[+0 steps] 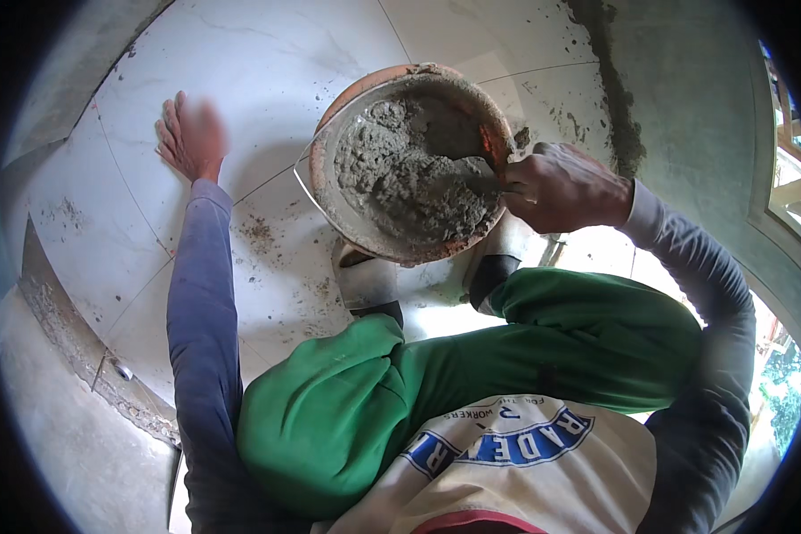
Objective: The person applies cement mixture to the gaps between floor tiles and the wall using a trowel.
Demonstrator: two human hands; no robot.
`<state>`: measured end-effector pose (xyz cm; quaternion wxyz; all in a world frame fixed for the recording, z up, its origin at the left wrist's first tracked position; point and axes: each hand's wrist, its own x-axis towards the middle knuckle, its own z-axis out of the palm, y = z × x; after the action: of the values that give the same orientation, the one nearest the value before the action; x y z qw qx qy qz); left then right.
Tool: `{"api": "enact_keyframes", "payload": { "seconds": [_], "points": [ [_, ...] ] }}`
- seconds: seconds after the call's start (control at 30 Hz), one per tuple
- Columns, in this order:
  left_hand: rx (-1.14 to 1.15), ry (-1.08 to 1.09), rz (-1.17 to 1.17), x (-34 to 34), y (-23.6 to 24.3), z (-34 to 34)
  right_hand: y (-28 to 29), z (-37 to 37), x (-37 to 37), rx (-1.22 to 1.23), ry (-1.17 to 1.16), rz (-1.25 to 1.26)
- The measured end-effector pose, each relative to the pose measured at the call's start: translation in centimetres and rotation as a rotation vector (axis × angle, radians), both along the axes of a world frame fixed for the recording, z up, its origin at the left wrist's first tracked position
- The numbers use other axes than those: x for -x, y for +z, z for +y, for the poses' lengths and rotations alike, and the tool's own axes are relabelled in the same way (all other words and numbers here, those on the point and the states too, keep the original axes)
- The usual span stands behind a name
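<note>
Pale, faintly veined floor tiles [267,49] fill the upper left and centre of the frame, littered with grey-brown crumbs, and a rough dark mortar strip [621,98] runs down the upper right beside a smooth grey wall [703,125]. A round, orange-brown bucket [345,102] with a caked rim stands at upper centre, partly hiding the pale boots [370,285] below it; its thin wire handle [303,181] hangs out at the left. Inside lies lumpy, wet grey mortar [383,196]. The right hand [568,190], at the bucket's right rim, is curled around the grip of a trowel [473,175] (its blade is smeared with mortar). At upper left the left hand [191,142] is spread over the tiles, partly blurred; whether its palm presses down, I cannot tell.
</note>
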<state>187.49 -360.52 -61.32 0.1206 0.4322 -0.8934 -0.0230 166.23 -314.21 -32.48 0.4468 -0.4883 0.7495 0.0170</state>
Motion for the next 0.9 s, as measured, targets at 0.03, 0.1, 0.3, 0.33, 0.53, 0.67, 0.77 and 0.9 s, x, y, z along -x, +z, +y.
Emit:
{"api": "enact_keyframes", "payload": {
  "seconds": [0.03,0.1,0.3,0.33,0.53,0.67,0.77,0.9],
  "points": [
    [0.0,-0.003,0.001,0.2,0.0,0.2,-0.1,0.8,0.5,0.104,-0.015,-0.009],
    [0.003,0.042,-0.039,0.6,0.2,0.2,-0.8,1.5,1.3,0.21,-0.045,-0.059],
    [0.025,0.085,0.048,2.9,-0.9,-3.3,-1.8,0.5,4.7,0.57,0.005,-0.343],
    [0.028,0.123,0.037,3.1,-1.0,-3.8,-0.7,-1.1,5.7,0.514,-0.037,-0.381],
    [0.078,0.227,0.028,7.8,1.1,-2.7,1.7,-8.4,14.7,0.42,0.053,-0.532],
    [0.045,0.243,0.043,8.0,2.0,-2.8,-1.5,-16.6,24.0,-0.079,-0.331,-0.68],
    [-0.01,0.227,0.064,9.9,1.6,-1.8,-8.5,-20.0,32.6,0.171,-0.709,-0.423],
    [0.013,0.236,0.045,8.1,2.2,-3.2,-8.3,-24.4,31.4,0.049,-0.413,-0.221]
  ]
}}
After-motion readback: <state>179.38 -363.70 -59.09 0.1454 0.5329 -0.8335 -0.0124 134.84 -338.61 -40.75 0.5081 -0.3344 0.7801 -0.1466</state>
